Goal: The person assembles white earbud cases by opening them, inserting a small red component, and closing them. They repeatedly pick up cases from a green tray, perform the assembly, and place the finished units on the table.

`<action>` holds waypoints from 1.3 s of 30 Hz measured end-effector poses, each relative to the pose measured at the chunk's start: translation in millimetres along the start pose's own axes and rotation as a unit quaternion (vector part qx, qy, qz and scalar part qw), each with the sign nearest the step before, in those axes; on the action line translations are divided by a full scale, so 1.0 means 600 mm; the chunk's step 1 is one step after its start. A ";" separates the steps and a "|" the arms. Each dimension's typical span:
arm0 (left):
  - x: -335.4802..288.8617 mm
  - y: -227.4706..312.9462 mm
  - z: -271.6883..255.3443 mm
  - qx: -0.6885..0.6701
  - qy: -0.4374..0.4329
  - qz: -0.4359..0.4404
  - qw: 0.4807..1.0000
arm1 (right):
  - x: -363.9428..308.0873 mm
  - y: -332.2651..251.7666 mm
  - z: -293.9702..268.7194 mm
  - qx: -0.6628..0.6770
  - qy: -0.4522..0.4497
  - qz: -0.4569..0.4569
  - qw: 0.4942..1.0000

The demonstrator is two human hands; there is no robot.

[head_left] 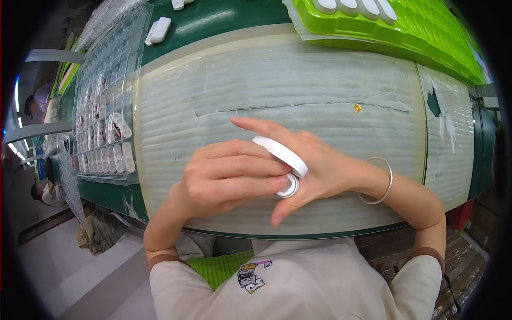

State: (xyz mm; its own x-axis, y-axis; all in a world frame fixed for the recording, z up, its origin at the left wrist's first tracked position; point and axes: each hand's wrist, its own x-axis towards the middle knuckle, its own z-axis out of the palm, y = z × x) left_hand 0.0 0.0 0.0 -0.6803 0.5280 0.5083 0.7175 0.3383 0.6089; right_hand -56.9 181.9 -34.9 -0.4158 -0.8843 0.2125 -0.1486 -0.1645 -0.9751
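Observation:
Both my hands meet over the mat in the middle of the bench, around a white rounded plastic case (281, 156). My left hand (224, 173) has its fingers bent and pressed against the case's inner side. At those fingertips a small white part with a round ring end (289, 186) shows; I cannot tell whether it is joined to the case. My right hand (320, 162) cradles the case in the crook between thumb and index finger. Its index finger stretches out to the left and its thumb points toward me; the other fingers are hidden.
A clear compartment tray (109, 96) with small white shells and parts stands at left. Another white case (158, 31) lies beyond it. A bright green tray (384, 40) with white pieces sits at far right. A small yellow sticker (357, 108) lies on the ribbed, taped mat (240, 80).

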 end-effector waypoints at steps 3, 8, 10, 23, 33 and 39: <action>0.002 0.005 0.001 -0.017 0.009 -0.031 0.999 | -0.002 -0.003 0.000 0.023 0.001 0.026 0.999; 0.005 0.008 0.007 -0.014 0.028 -0.039 0.999 | -0.004 0.001 -0.002 0.021 0.003 0.024 1.000; 0.004 0.006 0.008 -0.007 0.032 -0.029 0.999 | -0.003 -0.002 -0.003 0.032 -0.001 0.032 0.999; 0.003 0.005 0.008 -0.009 0.049 -0.014 0.999 | -0.002 -0.004 -0.006 0.029 -0.019 0.052 0.998; -0.002 -0.002 -0.021 0.027 -0.021 -0.007 0.999 | -0.002 0.005 0.001 0.014 0.015 -0.013 1.000; 0.000 0.001 -0.017 0.005 -0.026 -0.010 1.000 | -0.001 0.005 0.000 0.004 0.009 -0.018 1.000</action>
State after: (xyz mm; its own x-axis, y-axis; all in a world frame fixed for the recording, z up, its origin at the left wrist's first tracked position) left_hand -0.9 -7.8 6.7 -0.6855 0.5608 0.4644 0.7062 0.3569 0.6115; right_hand -57.0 182.2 -38.0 -0.4265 -0.8697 0.2482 -0.1571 -0.1990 -0.9673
